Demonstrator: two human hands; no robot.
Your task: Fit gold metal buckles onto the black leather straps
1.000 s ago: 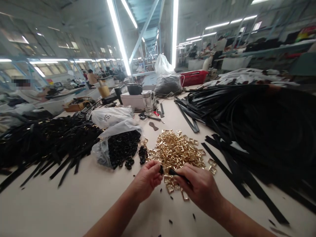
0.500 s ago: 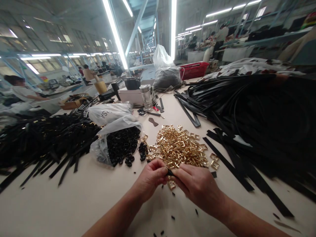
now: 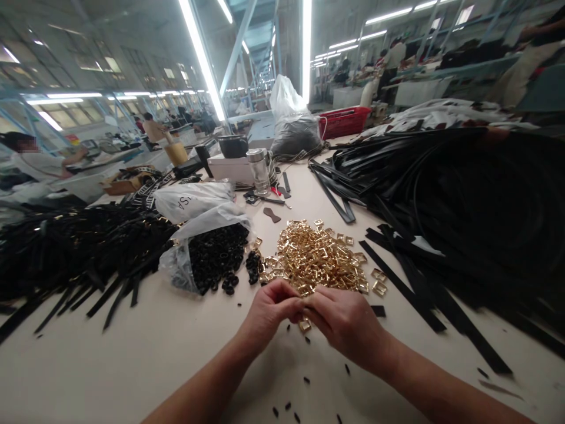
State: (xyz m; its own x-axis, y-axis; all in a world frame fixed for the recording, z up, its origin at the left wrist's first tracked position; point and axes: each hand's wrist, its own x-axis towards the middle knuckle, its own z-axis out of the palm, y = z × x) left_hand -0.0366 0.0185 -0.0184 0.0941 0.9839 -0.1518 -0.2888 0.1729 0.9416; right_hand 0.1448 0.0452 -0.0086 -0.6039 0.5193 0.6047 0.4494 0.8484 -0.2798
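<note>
Pinching close, tip to tip. Head view: left hand (image 3: 272,307) and right hand (image 3: 346,315) meet over the middle of the table (image 3: 110,377), in front of a heap of gold buckles (image 3: 315,259). Fingers narrow on both, thumbs pressed in.

Change: a second ago hands apart, black showing at each; half a second ago a black strip bridged them. Now the tips have closed up and no black shows. Judgement: handling is down to the very fingertips, fine and close.

Hidden: whatever sits in the pinch. Likeliest place for the black strip is there, but cannot tell what either hand holds. Buckle just below the fingertips partly covered; knuckles mask some of the heap. Table's near edge out of frame, forearms cut off there.

Around: small black bits (image 3: 306,380) toward the near edge; black rings (image 3: 216,259) spilling from a plastic bag (image 3: 179,274), left of the heap. Tangled straps (image 3: 79,253) toward the left edge; black bundle (image 3: 477,194) toward the right edge, too dark to separate strands.
</note>
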